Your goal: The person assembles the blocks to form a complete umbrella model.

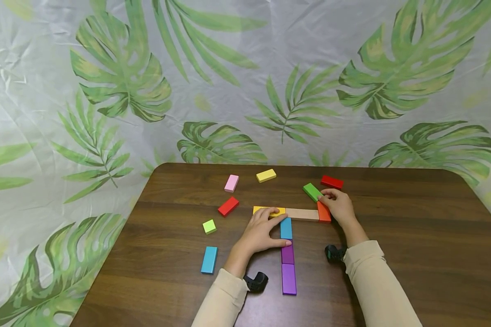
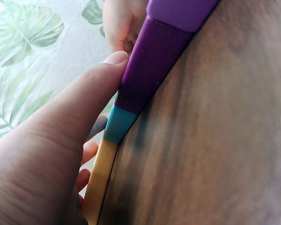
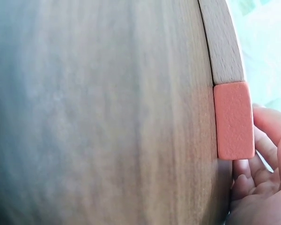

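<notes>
My left hand (image 1: 259,230) rests over a T-like layout of flat wooden blocks. Its fingers lie on the yellow block (image 1: 279,212), while the outstretched thumb touches the side of the dark purple block (image 2: 152,63). A blue block (image 1: 286,228) and a lighter purple block (image 1: 288,279) continue that column. At the right end of the row, the fingers of my right hand (image 1: 338,206) pinch the near end of a slanted green block (image 1: 312,192). It meets the far end of the orange block (image 3: 234,122), which adjoins a plain wood block (image 1: 302,214).
Loose on the brown table (image 1: 413,254) are a dark red block (image 1: 332,182), a pale yellow block (image 1: 266,175), a pink block (image 1: 231,183), a red block (image 1: 228,206), a lime cube (image 1: 209,226) and a blue block (image 1: 209,260). Leaf-patterned cloth (image 1: 229,91) hangs behind.
</notes>
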Available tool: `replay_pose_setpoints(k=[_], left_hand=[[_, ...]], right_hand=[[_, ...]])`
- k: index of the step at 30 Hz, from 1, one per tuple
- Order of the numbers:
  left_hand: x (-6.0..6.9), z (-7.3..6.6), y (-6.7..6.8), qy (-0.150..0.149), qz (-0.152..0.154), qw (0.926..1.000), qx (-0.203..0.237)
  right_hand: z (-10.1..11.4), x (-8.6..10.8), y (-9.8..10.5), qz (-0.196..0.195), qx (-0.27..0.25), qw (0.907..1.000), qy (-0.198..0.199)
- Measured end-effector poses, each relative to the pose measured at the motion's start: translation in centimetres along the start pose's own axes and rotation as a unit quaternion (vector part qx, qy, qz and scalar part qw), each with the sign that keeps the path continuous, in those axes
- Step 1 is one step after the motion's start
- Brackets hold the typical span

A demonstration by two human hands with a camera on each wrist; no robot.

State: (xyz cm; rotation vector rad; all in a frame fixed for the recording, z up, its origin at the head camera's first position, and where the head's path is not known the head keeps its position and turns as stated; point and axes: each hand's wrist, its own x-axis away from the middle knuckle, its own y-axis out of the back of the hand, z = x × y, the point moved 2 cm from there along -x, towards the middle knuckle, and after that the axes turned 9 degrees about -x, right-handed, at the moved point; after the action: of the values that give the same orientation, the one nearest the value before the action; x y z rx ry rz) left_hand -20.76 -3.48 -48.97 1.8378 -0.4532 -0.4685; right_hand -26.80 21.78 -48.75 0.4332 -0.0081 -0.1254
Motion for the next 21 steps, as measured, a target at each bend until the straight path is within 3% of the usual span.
replay_pose_setpoints(k=[12, 21], left_hand=[[-0.02, -0.08, 0.07, 0.002, 0.001, 1.0, -0.002], [-0.11, -0.05, -0.01, 0.004, 0.004, 1.0, -0.003]], right_hand=[[0.19, 0.19, 0.02, 0.0, 0.0, 1.0, 0.007], [0.59, 0.23, 0.41, -0.03, -0.03, 0.9986, 0.03]])
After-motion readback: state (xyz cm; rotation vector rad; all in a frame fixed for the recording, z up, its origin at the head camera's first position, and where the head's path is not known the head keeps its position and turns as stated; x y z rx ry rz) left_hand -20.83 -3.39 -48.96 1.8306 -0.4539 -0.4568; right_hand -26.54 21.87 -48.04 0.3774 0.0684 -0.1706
